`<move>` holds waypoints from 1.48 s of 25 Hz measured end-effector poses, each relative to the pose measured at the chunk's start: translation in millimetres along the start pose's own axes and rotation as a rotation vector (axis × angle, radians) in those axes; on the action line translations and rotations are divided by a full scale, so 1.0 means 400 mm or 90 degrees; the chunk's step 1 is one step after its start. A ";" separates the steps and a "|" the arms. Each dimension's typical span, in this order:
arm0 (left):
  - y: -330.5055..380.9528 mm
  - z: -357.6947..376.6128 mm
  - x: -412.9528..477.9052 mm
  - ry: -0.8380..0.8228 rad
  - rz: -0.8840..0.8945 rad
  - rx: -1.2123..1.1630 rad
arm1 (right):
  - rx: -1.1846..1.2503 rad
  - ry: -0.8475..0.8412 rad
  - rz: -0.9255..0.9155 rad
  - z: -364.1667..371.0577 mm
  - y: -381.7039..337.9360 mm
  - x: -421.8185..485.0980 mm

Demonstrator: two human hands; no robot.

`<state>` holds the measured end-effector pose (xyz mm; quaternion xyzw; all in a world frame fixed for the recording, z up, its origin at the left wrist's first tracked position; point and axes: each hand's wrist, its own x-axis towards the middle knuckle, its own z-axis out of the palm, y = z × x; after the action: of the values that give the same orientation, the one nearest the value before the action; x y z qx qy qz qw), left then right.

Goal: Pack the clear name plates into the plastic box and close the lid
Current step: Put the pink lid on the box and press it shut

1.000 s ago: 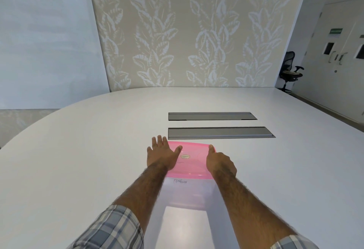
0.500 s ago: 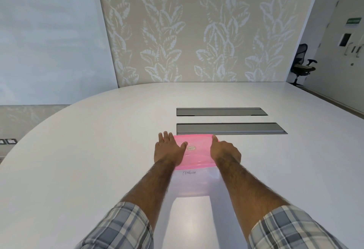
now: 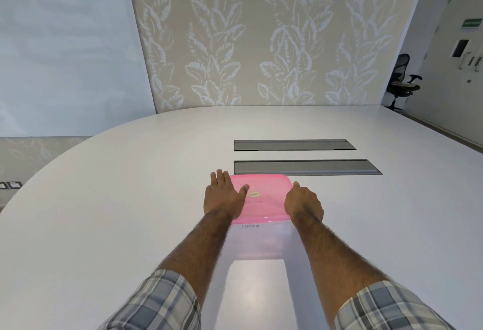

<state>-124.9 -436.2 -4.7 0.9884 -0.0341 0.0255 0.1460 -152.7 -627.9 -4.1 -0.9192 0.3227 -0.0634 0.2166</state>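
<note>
The step in hand was the last one, the closing of the lid. The pink lid (image 3: 266,196) lay on top of the clear plastic box (image 3: 258,240), which stood on the white table (image 3: 130,199) just in front of the person, near the closer of two grey panels (image 3: 305,167) set in the table top. The left hand (image 3: 224,196) lay flat on the left side of the lid, with straight fingers reaching past its edge and the thumb on the pink surface; it pressed and did not grip. The right hand (image 3: 303,203) was at the right edge of the lid, its back turned to the camera and its fingers bent down over the side. Whether they really held the rim I could not tell, because they were hidden. No name plates were on the table; I judged that they were already inside, but the cloudy wall of the box did not show them. The next move probably called for an even push downward on both sides, until the rim of the lid sat all around on the box, and then both hands could let go.
</note>
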 end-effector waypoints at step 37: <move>-0.002 0.010 0.007 -0.040 0.006 0.055 | -0.140 -0.113 -0.344 0.018 -0.033 0.056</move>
<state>-122.0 -436.6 -8.4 0.9939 -0.0425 -0.0036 0.1017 -125.9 -630.2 -5.3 -0.9917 0.0509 -0.0030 0.1183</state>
